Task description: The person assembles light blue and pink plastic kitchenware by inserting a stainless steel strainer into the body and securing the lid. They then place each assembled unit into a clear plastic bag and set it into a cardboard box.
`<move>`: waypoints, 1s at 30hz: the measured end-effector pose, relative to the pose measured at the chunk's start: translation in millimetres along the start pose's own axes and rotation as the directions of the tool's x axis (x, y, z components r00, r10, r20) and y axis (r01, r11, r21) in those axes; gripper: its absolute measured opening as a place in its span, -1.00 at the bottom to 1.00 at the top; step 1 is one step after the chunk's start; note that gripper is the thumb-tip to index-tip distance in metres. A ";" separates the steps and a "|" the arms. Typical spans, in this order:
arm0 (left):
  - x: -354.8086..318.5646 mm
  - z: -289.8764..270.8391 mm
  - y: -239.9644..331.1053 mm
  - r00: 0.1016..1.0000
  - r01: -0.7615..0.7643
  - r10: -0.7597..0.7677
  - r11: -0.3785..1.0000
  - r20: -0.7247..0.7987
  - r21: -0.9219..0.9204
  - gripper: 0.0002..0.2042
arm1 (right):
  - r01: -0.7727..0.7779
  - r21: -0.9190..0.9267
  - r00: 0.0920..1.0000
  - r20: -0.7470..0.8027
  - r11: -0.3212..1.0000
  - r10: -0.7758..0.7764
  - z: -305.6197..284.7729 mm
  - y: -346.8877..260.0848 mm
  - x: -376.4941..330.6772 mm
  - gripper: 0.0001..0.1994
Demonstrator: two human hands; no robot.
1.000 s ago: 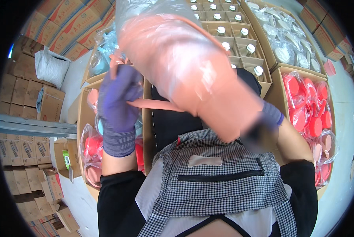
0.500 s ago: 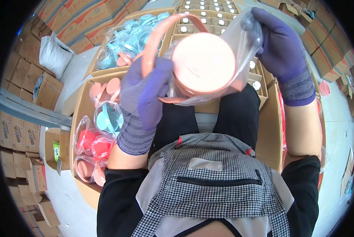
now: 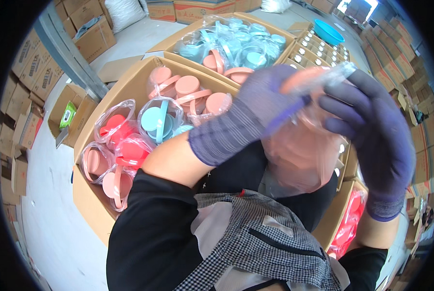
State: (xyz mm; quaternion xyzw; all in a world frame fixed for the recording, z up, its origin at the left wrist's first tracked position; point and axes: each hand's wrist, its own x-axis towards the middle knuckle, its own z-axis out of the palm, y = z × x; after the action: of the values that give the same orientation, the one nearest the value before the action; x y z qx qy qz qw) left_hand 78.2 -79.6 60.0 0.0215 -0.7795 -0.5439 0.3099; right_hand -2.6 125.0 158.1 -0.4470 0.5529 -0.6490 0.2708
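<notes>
A pink round lidded container with a loop handle (image 3: pixel 301 155) hangs in front of me over my lap, wrapped in a clear plastic bag (image 3: pixel 340 73). My left hand (image 3: pixel 270 94), in a purple-grey glove, is closed at the pink handle near the top of the bag. My right hand (image 3: pixel 377 121), gloved alike, curls its fingers round the gathered bag edge on the right side. Motion blurs the fingers and the bag mouth somewhat.
At my left, a carton (image 3: pixel 129 77) holds bagged pink, blue and red containers. Behind it a carton (image 3: pixel 175 48) holds light-blue ones. Divided cartons with white-capped items (image 3: pixel 318 53) and a blue basin (image 3: pixel 328 33) lie farther right. Red bagged items (image 3: pixel 348 225) fill a carton beside my right leg.
The pink container has moved right and lower, its lid no longer facing up at me; it now hangs within the bag. Both hands are closer together at the bag's top. My view has turned.
</notes>
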 end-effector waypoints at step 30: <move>-16.9 -391.9 -67.9 0.823 0.376 0.548 -0.333 -0.147 0.865 -0.48 | 0.806 -0.459 0.586 0.709 -0.374 0.392 71.0 469.0 547.7 -0.52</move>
State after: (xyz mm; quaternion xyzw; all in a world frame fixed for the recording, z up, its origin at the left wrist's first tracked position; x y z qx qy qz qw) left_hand 269.7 -428.1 78.6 0.3502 -0.7471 0.3922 0.4067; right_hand -255.6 -485.6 -139.0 -0.7830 0.5247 0.2712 -0.1952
